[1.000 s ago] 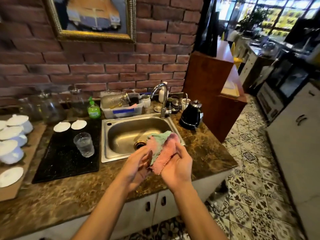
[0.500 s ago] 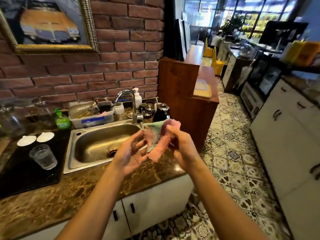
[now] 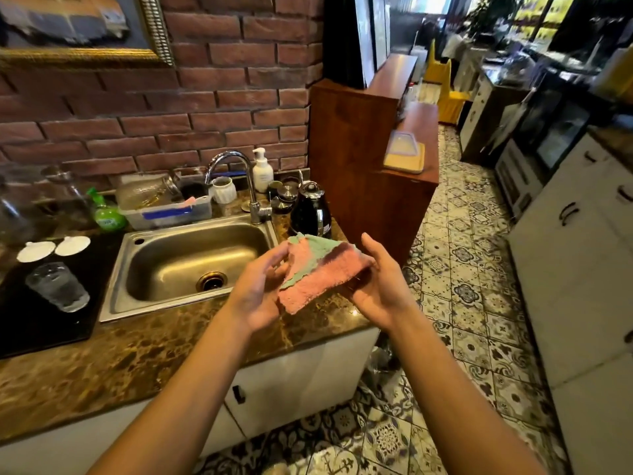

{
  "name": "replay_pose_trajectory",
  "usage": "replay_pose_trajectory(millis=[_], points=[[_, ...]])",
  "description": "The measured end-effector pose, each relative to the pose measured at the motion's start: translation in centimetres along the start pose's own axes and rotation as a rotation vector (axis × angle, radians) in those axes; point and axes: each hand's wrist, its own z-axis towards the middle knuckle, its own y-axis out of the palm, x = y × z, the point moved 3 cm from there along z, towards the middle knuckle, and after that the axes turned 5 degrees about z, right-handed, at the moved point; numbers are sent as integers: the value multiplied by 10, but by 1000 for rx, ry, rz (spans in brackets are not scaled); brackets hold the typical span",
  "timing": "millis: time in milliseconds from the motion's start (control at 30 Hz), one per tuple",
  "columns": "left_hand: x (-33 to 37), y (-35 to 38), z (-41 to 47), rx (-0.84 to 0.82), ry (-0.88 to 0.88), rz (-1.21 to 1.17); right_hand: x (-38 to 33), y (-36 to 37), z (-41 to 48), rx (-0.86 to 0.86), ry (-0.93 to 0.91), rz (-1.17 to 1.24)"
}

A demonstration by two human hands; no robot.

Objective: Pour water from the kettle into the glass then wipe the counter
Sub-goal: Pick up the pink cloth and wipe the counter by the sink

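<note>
**Cloth spread out between our hands**

Half a second ago the cloth (image 3: 320,270) hung bunched from our fingertips; now it lies opened flatter across both palms, and our view has swung left so the sink (image 3: 191,265) sits nearer the middle. Our left hand (image 3: 258,293) cups the cloth's left edge, fingers loosely curled. Our right hand (image 3: 378,286) supports the right side from beneath, thumb up. The cloth is pink with a green face folded over the top, held above the counter (image 3: 144,358) just right of the sink. The kettle (image 3: 311,210) stands behind it, base hidden by the cloth. The glass (image 3: 58,286), holding water, sits on the black mat (image 3: 41,323) at left. The painting (image 3: 78,25) is cut off above.
</note>
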Motion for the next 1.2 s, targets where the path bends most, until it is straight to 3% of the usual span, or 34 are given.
replay_pose_trajectory(millis=[300, 700, 1200], points=[[-4, -28, 84, 16, -115, 64, 12, -32, 78, 57, 190, -192], [-36, -97, 185, 199, -311, 231, 60, -69, 187, 191, 230, -431], [-100, -132, 226, 414, -431, 518, 121, -139, 247, 247, 539, -591]])
